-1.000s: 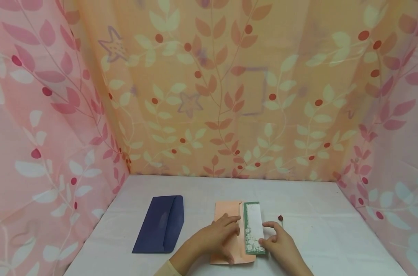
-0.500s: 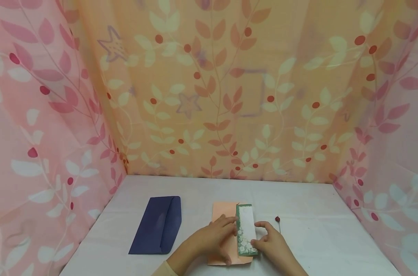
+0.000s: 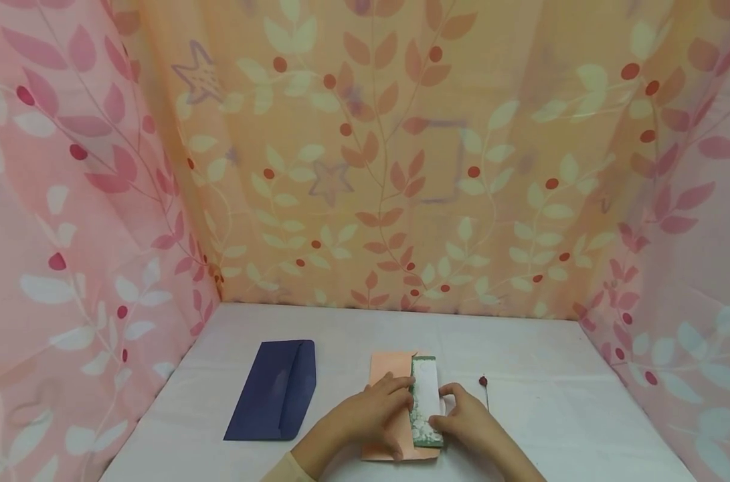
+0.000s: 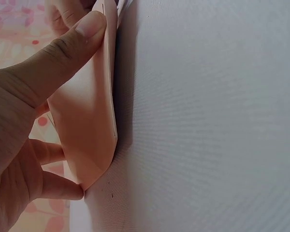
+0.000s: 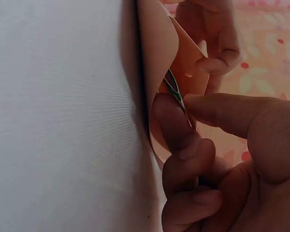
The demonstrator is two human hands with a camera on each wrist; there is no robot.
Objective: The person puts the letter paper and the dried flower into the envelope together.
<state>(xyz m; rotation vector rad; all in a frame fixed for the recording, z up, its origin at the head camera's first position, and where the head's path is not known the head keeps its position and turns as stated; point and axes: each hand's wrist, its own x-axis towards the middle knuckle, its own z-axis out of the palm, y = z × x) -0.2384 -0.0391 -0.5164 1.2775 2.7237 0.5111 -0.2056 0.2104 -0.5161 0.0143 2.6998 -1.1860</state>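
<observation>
A peach envelope (image 3: 395,365) lies on the white table in the head view. My left hand (image 3: 373,412) holds it across its length: the thumb is on the near edge and the fingertips are by its opening. A card (image 3: 426,395) with a green border and white flowers sits at that opening, over the flap side. My right hand (image 3: 467,418) pinches the card's right edge between thumb and a finger. In the right wrist view, the card's green edge (image 5: 173,87) stands in the gap of the parted envelope (image 5: 188,53). How deep the card reaches is hidden.
A dark blue envelope (image 3: 271,391) lies at the left with its flap out to the right. To the right of my right hand lies a small dried red flower (image 3: 483,381) on a thin stem. Patterned curtains (image 3: 365,201) border the table's back and sides.
My right hand has moved left with the card, bringing it against the peach envelope's opening and my left fingertips. The left hand has stayed on the envelope.
</observation>
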